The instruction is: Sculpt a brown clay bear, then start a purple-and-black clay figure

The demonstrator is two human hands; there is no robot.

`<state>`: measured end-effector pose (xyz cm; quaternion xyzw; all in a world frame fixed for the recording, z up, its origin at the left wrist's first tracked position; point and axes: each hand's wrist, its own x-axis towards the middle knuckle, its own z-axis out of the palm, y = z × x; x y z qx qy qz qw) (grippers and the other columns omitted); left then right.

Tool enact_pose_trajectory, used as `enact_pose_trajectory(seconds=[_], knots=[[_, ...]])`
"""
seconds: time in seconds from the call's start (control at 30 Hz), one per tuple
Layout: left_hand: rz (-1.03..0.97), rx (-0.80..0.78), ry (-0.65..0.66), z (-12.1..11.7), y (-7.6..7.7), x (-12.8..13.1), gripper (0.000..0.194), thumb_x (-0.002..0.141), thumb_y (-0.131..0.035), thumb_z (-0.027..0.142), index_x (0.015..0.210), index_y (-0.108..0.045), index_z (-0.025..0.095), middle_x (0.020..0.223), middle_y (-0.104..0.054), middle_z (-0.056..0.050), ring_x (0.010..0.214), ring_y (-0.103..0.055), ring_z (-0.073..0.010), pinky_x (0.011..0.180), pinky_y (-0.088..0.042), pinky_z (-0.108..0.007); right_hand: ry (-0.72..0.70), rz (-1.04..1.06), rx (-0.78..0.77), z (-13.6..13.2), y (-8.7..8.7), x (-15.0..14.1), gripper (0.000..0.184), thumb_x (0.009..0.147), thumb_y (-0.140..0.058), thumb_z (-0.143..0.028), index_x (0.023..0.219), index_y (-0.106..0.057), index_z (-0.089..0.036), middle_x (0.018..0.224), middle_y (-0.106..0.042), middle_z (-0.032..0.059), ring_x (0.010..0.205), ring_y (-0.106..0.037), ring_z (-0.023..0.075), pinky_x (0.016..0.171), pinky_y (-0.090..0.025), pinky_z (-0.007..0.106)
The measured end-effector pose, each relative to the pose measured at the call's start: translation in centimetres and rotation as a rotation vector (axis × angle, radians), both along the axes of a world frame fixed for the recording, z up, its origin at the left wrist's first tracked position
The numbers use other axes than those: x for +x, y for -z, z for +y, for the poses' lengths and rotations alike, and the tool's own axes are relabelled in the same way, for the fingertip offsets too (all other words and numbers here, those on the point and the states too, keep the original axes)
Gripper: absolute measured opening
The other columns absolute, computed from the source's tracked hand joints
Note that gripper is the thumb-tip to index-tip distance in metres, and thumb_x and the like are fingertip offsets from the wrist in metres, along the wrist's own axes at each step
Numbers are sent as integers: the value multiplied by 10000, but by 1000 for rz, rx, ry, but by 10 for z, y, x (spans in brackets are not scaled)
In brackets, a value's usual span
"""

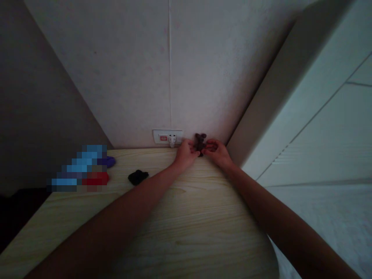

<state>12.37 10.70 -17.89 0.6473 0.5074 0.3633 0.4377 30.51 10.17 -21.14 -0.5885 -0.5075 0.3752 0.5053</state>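
Observation:
A small dark brown figurine (pixel 200 142), knobbly at the top, stands upright at the back of the wooden tabletop (pixel 186 217), close to the wall. Its exact shape is too dim to make out. From the left, my left hand (pixel 186 151) closes its fingers on the figurine's lower part. My right hand (pixel 216 152) grips the same piece from the right, with thumb and fingertips bent around it. The fingers partly hide its base.
A wall socket (pixel 167 137) with a white plug sits left of the figurine. A crumpled black item (pixel 138 177) lies on the table's left. Beyond it are a purple item (pixel 108 161), a red item (pixel 97 179) and a blurred-out blue patch. A white cabinet (pixel 305 116) rises at right.

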Motion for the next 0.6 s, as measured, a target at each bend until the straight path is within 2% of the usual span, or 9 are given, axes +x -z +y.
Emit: enact_pose_trajectory(seconds=[0.07,0.13,0.23,0.33,0.43,0.53,0.6], knots=[[37,16,-25,-12,-6,-6,570,852,-801,176,1363,-569,77,1267,-690,-205,1097,-696,-293,989,-559,-479,44,-12,0,-5,0,-2,382,1012,-676,-371,1340,-628,-181,1348,-661,110,1138,-692,259,951,-612,478],[62,34,-30,-26,-16,-16,588,818,-806,164,1350,-572,72,1299,-679,-237,1098,-695,-308,976,-549,-471,91,-28,-3,-13,0,-3,379,1014,-673,-371,1339,-630,-181,1349,-661,109,1140,-692,259,953,-612,477],[68,71,30,-49,-37,-41,401,831,-768,206,1208,-667,117,1221,-732,-184,978,-722,-263,886,-564,-402,154,-56,-3,-33,-4,-6,385,1008,-681,-366,1345,-622,-187,1347,-658,109,1128,-693,255,947,-612,470],[62,99,142,-71,-61,-80,105,874,-684,248,913,-740,169,882,-781,-73,772,-719,-195,739,-557,-308,201,-85,23,-55,-12,-12,564,879,-795,-366,1374,-557,-242,1344,-641,120,1131,-683,276,955,-604,460],[80,124,163,-83,-80,-128,186,893,-628,307,796,-734,189,702,-742,-31,645,-682,-171,630,-518,-271,182,-114,70,-77,-24,-25,557,823,-795,-401,1307,-572,-239,1332,-638,146,1196,-653,314,970,-586,483],[130,157,103,-84,-91,-176,228,890,-605,359,808,-734,190,704,-746,-34,629,-674,-174,594,-500,-265,95,-135,116,-93,-36,-53,408,840,-752,-439,1183,-641,-249,1296,-670,140,1188,-662,318,943,-588,478],[182,178,73,-81,-93,-203,232,881,-604,371,812,-733,192,711,-750,-38,637,-675,-182,591,-497,-267,17,-143,132,-100,-41,-79,341,854,-737,-451,1126,-677,-254,1256,-700,129,1142,-684,306,914,-598,464]])
